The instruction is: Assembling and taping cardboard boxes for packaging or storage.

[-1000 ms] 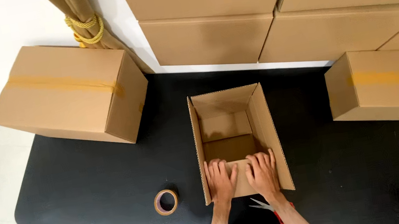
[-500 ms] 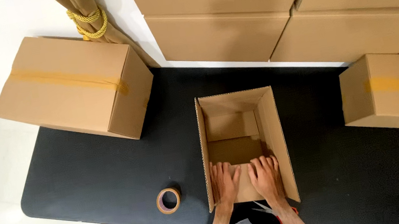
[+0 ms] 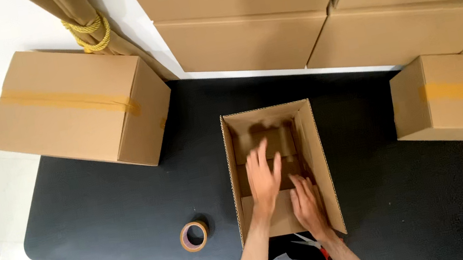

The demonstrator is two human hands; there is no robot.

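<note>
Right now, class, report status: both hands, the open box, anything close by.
Left hand open, fingers spread, over open box. Right hand flat on near flap. Scissors by near edge; tape roll left of box.

Matte black desk (image 3: 118, 207) under everything, and plain tan cardboard on the open box (image 3: 319, 159). The sealed box (image 3: 75, 107) is the same tan with a mustard tape stripe. Brownish tape roll (image 3: 194, 236), red-handled scissors (image 3: 323, 252), beige curtain (image 3: 71, 12) tied with yellow cord (image 3: 90, 35).
</note>
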